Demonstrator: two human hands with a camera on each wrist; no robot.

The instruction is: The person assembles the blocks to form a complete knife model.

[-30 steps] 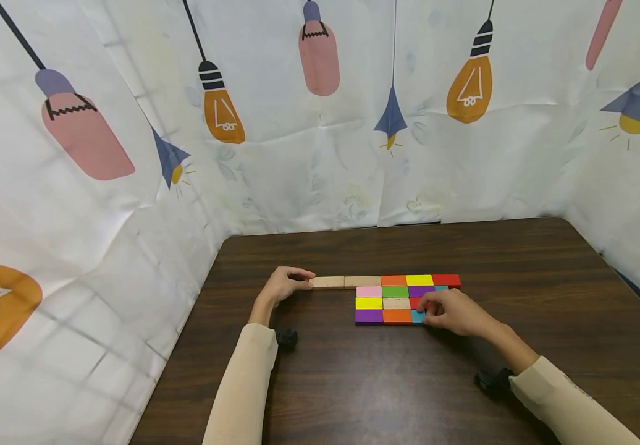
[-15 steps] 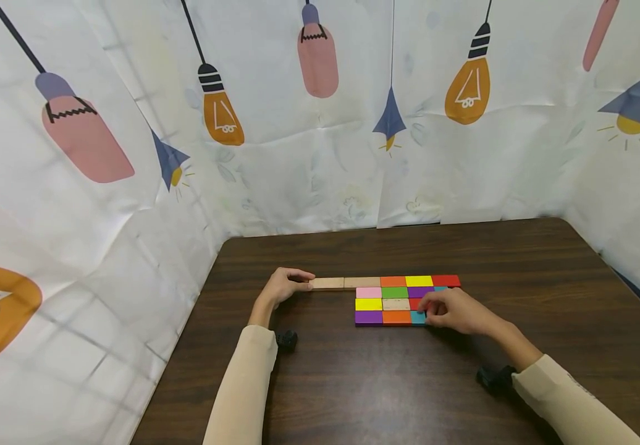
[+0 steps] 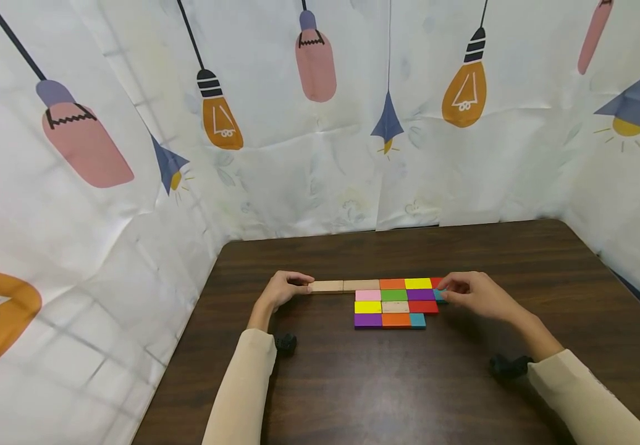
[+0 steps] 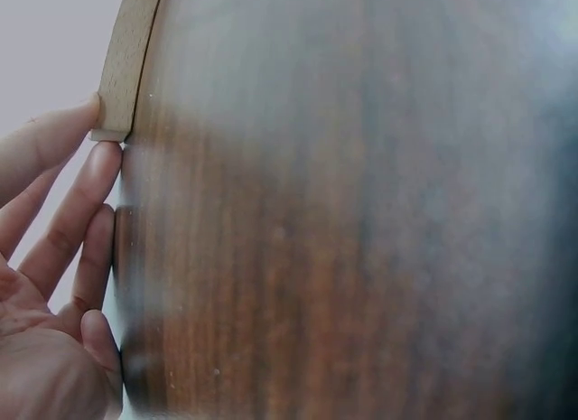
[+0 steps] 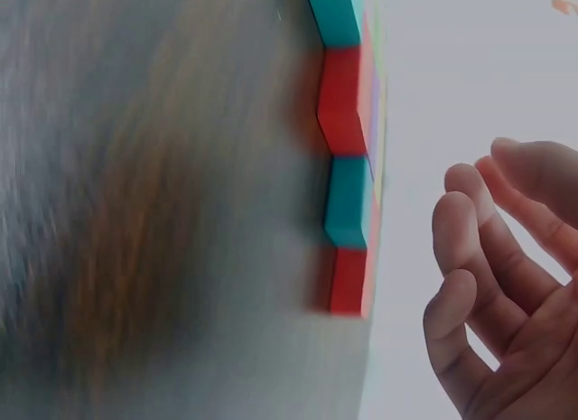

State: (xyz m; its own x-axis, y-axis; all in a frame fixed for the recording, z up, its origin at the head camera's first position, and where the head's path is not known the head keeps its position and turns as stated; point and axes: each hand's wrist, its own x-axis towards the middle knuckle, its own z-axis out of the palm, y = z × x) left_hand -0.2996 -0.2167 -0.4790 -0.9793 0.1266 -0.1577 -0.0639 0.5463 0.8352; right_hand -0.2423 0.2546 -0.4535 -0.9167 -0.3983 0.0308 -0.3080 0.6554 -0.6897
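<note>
In the head view, my left hand (image 3: 283,290) is at the left end of a plain wooden block (image 3: 325,287). The left wrist view shows fairly straight fingers, with fingertips touching that block's end (image 4: 113,122). A second plain block (image 3: 361,285) continues the row to the right. My right hand (image 3: 478,296) hovers by the right edge of the coloured blocks. In the right wrist view its loosely bent fingers (image 5: 456,226) hold nothing and stay apart from the red block (image 5: 343,99) and teal block (image 5: 349,200). The right hand partly covers the top row's red block (image 3: 437,282).
Four-row layout aside, several coloured blocks lie flat and touching, including yellow (image 3: 367,307), green (image 3: 394,295), purple (image 3: 368,320) and orange (image 3: 396,320). They rest on a dark wooden table (image 3: 375,389). A patterned curtain (image 3: 320,167) hangs behind it.
My right hand has moved away from the lower right blocks, up and to the right, uncovering the red and teal ones there. The left hand stays at the wooden block's end.
</note>
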